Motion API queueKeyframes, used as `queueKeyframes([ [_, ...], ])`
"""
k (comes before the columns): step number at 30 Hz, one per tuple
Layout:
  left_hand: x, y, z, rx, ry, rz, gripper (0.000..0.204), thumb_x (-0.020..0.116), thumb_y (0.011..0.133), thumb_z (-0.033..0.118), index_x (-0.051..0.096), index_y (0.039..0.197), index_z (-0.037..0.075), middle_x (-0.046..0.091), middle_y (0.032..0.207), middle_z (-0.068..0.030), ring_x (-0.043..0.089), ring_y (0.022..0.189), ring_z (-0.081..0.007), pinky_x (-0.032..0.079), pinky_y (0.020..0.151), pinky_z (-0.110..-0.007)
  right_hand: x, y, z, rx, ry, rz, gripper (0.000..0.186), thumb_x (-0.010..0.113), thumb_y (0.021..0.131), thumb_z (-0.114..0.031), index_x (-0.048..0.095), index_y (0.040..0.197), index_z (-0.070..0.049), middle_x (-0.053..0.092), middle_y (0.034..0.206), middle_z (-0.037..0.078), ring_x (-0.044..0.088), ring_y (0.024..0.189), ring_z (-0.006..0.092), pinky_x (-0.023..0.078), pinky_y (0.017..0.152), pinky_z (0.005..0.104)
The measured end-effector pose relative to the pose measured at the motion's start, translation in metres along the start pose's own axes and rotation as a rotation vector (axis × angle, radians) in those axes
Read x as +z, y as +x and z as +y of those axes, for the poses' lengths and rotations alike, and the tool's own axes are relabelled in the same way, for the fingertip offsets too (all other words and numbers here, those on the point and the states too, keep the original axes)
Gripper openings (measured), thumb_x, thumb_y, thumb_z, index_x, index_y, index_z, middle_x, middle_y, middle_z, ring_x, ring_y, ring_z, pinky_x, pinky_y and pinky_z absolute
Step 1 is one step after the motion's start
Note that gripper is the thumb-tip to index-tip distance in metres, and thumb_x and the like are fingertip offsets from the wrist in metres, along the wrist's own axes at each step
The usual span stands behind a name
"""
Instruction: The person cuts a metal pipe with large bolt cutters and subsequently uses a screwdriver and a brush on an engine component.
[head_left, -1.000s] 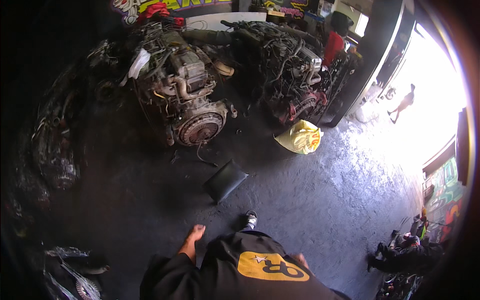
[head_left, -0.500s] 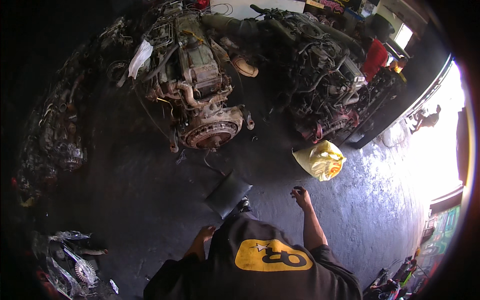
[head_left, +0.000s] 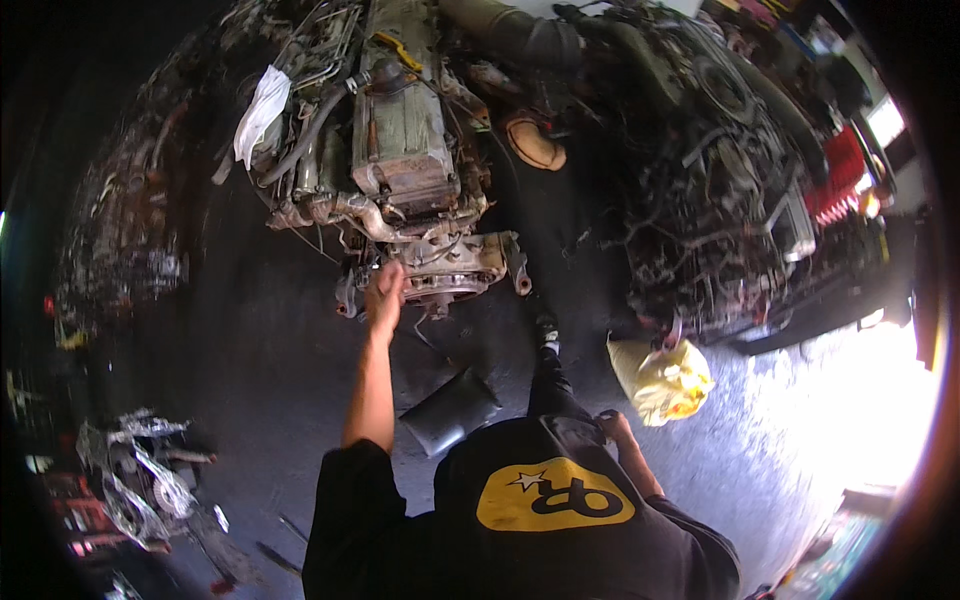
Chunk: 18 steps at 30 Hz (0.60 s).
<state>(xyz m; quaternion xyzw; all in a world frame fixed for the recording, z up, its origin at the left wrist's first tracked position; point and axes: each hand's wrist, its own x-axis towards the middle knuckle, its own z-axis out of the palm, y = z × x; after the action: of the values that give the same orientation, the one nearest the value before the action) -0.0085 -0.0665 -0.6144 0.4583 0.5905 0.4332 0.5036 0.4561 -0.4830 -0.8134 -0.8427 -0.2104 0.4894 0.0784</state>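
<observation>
The fingers of the left hand (head_left: 384, 295) look close together and point up the frame, blurred, at the left side of the engine's round flywheel end (head_left: 445, 285); whether they touch it or grip anything, I cannot tell. Half a second ago this hand hung low beside the shirt; now its forearm stretches up, left of centre. The right hand (head_left: 616, 425), earlier stretched out below the yellow bag, has drawn in beside the bent leg, right of centre; its fingers look curled, but I cannot tell on what. The engine (head_left: 405, 150) fills the upper middle and looks larger than before, a white cloth (head_left: 262, 115) on its left side. The shoe (head_left: 548, 338), earlier against the black cushion (head_left: 450, 412), is now higher, right of the flywheel end. The cushion lies on the floor below the engine, near the frame's middle. The yellow bag (head_left: 668, 382) sits right of centre, below a second engine (head_left: 720, 190) at the upper right.
</observation>
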Motion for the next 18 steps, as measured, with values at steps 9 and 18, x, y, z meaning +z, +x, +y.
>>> queueKeyframes([
  [9,0.024,0.236,0.089,0.029,0.642,0.569,0.066,0.070,0.094,0.055,0.062,0.133,0.002,0.075,0.104,-0.0165,0.074,0.095,-0.0278,0.056,0.075,-0.041,-0.188,0.143,-0.291,-0.632,-0.137,0.226,0.046,0.070,0.092,-0.040,0.067,0.114,0.001,0.072,0.104,0.027,0.068,0.103,0.0484,0.055,0.086,0.0508],
  [18,0.036,0.201,0.125,0.144,0.748,0.539,0.039,0.074,0.093,0.042,0.074,0.105,0.005,0.076,0.086,-0.0119,0.074,0.083,-0.0314,0.054,0.074,-0.044,-0.138,0.105,-0.465,-0.822,0.029,-0.144,0.046,0.073,0.095,-0.035,0.067,0.124,0.000,0.076,0.110,0.020,0.074,0.101,0.0311,0.056,0.088,0.0416],
])
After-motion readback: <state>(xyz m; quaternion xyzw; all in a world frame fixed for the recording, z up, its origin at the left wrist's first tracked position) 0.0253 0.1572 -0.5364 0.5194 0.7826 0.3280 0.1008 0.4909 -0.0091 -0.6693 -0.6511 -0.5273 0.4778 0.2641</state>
